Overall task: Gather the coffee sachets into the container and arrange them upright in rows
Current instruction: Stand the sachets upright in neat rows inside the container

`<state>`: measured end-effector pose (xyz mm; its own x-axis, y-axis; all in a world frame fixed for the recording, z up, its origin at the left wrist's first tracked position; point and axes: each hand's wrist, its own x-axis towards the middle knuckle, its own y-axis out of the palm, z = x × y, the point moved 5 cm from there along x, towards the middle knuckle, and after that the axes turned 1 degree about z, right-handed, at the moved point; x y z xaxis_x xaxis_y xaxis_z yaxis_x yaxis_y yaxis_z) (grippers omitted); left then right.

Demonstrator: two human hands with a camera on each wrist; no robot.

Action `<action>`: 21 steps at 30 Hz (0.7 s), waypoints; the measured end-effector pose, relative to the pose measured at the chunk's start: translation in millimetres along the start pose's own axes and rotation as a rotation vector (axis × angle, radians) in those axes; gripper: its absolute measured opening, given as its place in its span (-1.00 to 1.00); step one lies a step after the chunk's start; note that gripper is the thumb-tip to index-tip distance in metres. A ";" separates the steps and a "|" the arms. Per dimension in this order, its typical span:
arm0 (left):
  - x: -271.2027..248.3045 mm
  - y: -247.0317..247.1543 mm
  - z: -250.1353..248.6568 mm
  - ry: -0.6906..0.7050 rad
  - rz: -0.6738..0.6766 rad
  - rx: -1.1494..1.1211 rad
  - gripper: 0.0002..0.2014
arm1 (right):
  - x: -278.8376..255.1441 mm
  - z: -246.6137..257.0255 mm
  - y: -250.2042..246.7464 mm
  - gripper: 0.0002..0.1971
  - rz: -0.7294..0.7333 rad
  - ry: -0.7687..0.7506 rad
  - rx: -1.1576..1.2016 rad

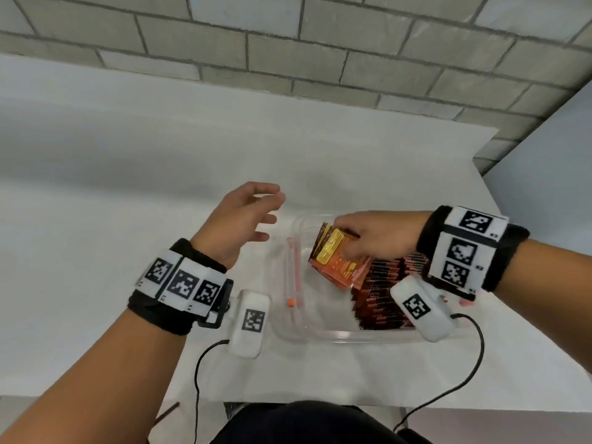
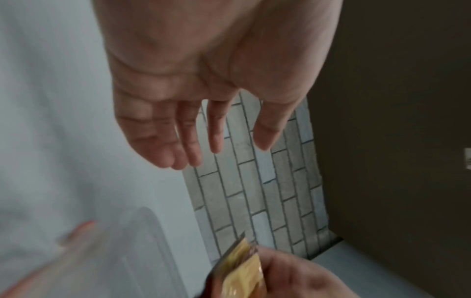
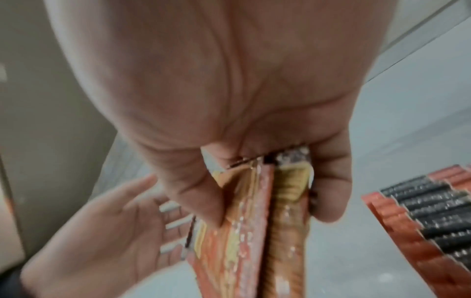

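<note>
Inside, the clear container [image 1: 320, 334] has bare floor along its left half, while rows of upright sachets [image 1: 381, 299] fill the right side up to the near wall. Above the far part, the right hand [image 1: 371, 238] grips a bundle of coffee sachets [image 1: 339, 261], thumb and fingers clamped around it. Left of the container's rim, the left hand [image 1: 243, 216] hovers with fingers relaxed, empty. Wrist gear hides the container's near right corner.

Container's [image 1: 290, 318] left half free
</note>
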<state>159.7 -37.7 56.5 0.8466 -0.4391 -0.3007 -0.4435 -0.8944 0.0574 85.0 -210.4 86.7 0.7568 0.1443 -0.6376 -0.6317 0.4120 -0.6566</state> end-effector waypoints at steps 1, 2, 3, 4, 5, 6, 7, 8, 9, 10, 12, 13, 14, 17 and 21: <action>-4.0 6.3 -7.0 0.018 0.039 -0.039 -0.72 | -9.3 -3.9 -7.9 -0.83 -0.053 -0.007 0.120; -7.2 15.2 -11.3 0.014 0.097 -0.074 -0.65 | -18.0 -7.7 -14.0 -0.85 -0.096 -0.019 0.250; -9.7 26.6 -12.9 -0.013 0.171 -0.100 -0.57 | -25.8 -10.7 -17.8 -0.86 -0.130 -0.037 0.377; -12.5 40.6 -12.4 -0.054 0.262 -0.118 -0.52 | -31.7 -14.1 -19.8 -0.84 -0.161 -0.058 0.477; -15.9 55.9 -11.0 -0.094 0.365 -0.122 -0.50 | -36.7 -16.5 -20.6 -0.83 -0.191 -0.077 0.540; -19.7 71.2 -9.5 -0.124 0.468 -0.115 -0.51 | -40.7 -17.9 -19.8 -0.81 -0.212 -0.093 0.577; -23.6 85.1 -7.7 -0.146 0.554 -0.110 -0.53 | -44.3 -17.9 -17.6 -0.79 -0.225 -0.106 0.595; -26.1 96.6 -5.7 -0.166 0.608 -0.122 -0.57 | -46.4 -18.4 -14.6 -0.77 -0.237 -0.125 0.602; -27.2 105.4 -3.8 -0.182 0.638 -0.145 -0.62 | -47.7 -18.8 -11.4 -0.77 -0.259 -0.144 0.598; -27.3 112.2 -1.6 -0.194 0.653 -0.169 -0.69 | -49.0 -20.6 -8.3 -0.78 -0.295 -0.155 0.585; -26.2 119.4 1.0 -0.199 0.647 -0.205 -0.76 | -52.9 -26.9 -4.7 -0.82 -0.416 -0.140 0.493; -25.3 121.0 2.0 -0.196 0.638 -0.221 -0.76 | -56.1 -30.5 -4.0 -0.78 -0.498 -0.124 0.422; -24.3 122.1 3.2 -0.190 0.632 -0.237 -0.76 | -59.5 -34.7 -3.5 -0.70 -0.578 -0.111 0.362; -22.0 121.1 4.9 -0.158 0.593 -0.274 -0.70 | -67.8 -45.5 1.9 -0.56 -0.691 -0.137 0.415; -21.9 122.0 5.6 -0.160 0.575 -0.304 -0.67 | -72.9 -62.6 8.0 -0.70 -0.712 -0.139 0.576</action>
<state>85.4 -136.7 64.8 0.4359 -0.8560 -0.2778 -0.6887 -0.5160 0.5094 14.2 -273.9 102.7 0.9713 -0.2233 -0.0825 0.1425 0.8230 -0.5499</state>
